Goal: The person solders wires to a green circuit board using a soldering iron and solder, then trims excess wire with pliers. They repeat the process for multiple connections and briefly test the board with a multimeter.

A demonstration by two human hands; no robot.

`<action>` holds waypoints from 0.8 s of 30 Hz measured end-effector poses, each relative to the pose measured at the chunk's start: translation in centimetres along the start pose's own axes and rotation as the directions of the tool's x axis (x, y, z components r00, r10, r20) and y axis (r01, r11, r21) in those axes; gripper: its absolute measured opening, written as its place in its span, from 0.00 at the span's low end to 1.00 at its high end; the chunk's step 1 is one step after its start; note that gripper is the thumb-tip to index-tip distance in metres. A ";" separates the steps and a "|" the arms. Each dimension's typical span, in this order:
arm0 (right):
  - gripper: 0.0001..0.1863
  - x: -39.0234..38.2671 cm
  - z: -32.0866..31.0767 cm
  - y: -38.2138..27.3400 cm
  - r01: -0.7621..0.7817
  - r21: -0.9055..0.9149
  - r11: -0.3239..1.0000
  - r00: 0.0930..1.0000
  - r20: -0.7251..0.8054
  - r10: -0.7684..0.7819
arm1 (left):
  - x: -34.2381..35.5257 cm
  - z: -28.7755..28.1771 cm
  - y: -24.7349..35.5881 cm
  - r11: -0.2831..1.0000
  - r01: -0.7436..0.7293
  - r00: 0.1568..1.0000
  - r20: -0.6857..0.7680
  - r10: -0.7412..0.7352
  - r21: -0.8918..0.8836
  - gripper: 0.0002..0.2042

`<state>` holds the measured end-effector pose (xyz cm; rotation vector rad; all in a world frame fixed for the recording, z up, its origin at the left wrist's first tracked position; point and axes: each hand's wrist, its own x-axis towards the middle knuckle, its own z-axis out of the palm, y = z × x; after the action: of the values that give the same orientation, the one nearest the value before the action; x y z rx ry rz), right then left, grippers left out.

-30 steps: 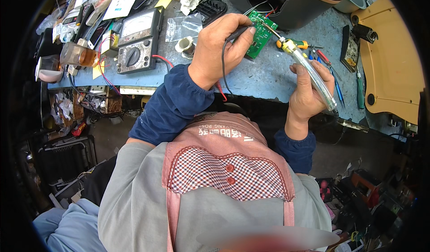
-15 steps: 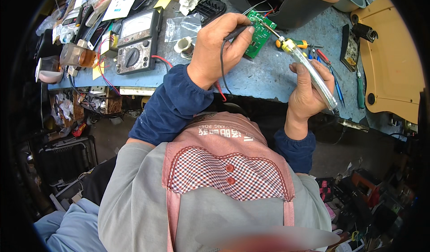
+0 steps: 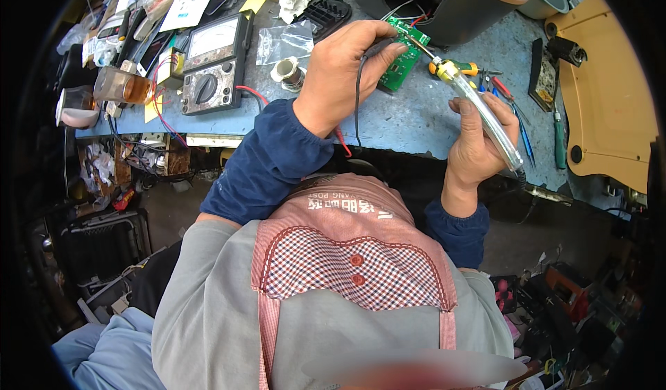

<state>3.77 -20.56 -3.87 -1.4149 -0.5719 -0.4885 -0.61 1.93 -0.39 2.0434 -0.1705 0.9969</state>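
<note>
My left hand is closed in a pinch on a black test probe, whose thin black cable hangs down toward the bench edge. The fingertips are over the left side of a green circuit board, and the probe's tip is hidden. My right hand is closed round the clear handle of a soldering iron with a yellow collar. The iron's tip points up and left to the board's upper part; I cannot tell whether it touches. Wires run from the board into a dark appliance housing.
An analog multimeter stands left on the blue bench. A solder spool, a plastic bag and a red lead lie near my left hand. Screwdrivers and pliers and a yellow panel are at right.
My left hand has turned and shifted slightly right, with the black probe held. Its cable now hangs straighter. My right hand and the soldering iron have barely moved.
</note>
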 end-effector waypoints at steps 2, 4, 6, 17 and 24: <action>0.16 -0.2 0.1 -0.1 -0.016 0.059 0.998 0.999 -0.043 0.018 | 0.0 0.3 -0.2 1.000 0.012 1.000 0.000 -0.012 -0.014 0.08; 0.18 -0.2 0.3 -0.2 -0.022 0.119 0.993 0.996 -0.081 0.032 | -0.1 0.5 -0.5 0.998 0.056 0.998 -0.007 -0.057 -0.036 0.08; 0.18 -0.3 0.4 -0.2 -0.019 0.177 0.984 0.992 -0.119 0.040 | 0.0 0.2 0.0 0.998 0.055 0.998 0.013 -0.055 -0.021 0.08; 0.17 -0.2 0.2 -0.1 -0.035 0.152 0.988 0.996 -0.078 0.047 | -0.2 0.2 -0.1 0.989 0.126 0.992 -0.013 -0.127 -0.083 0.09; 0.18 -0.1 0.4 -0.1 -0.035 0.132 0.991 0.998 -0.056 0.042 | 0.0 0.2 -0.1 0.994 0.085 0.996 -0.013 -0.086 -0.071 0.08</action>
<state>3.57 -20.20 -3.81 -1.2806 -0.5194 -0.4518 -0.43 1.83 -0.56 1.9617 -0.1070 0.9418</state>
